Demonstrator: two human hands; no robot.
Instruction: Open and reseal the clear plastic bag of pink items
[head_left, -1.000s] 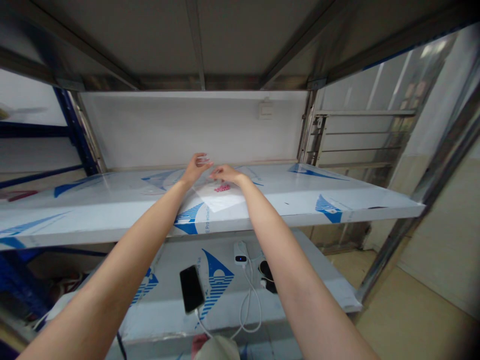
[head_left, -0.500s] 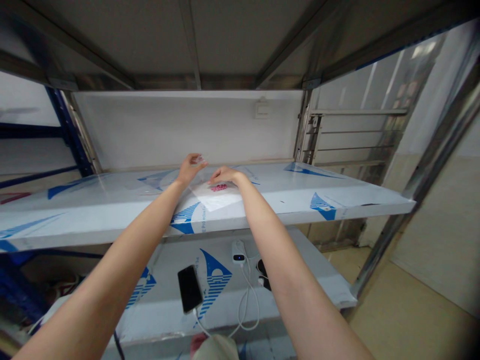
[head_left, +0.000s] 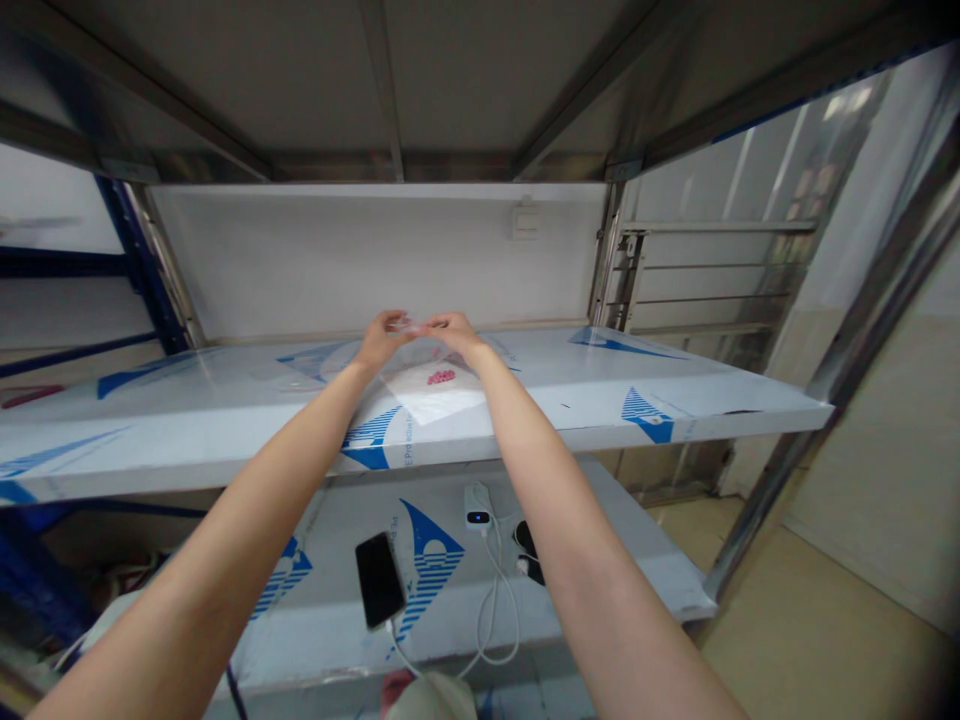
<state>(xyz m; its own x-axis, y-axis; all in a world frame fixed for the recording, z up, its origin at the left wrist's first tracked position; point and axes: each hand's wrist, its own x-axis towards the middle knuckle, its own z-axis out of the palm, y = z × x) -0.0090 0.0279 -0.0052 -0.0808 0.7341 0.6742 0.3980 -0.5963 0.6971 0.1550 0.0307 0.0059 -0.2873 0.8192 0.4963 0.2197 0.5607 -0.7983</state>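
Observation:
My left hand (head_left: 381,338) is raised above the upper shelf, fingers curled round a small clear, see-through piece (head_left: 403,326) whose kind I cannot make out. My right hand (head_left: 453,331) meets it from the other side, thumb and fingers pinched together at the clear piece; something pinkish shows at the fingertips, too small to name. Below both hands a white sheet (head_left: 435,405) lies on the shelf near its front edge. On the sheet sits a small heap of pink bead-like pieces (head_left: 441,377).
The upper shelf (head_left: 247,410) is wrapped in blue-printed film. On the lower shelf (head_left: 315,640) lie a black phone (head_left: 379,580) with a cable, a white device with a lit display (head_left: 478,517) and a black item (head_left: 528,545). A metal-framed panel (head_left: 390,90) hangs overhead.
My right hand has lifted from the pink heap and moved up and back to meet my left hand at the clear piece. The left hand has stayed nearly in place.

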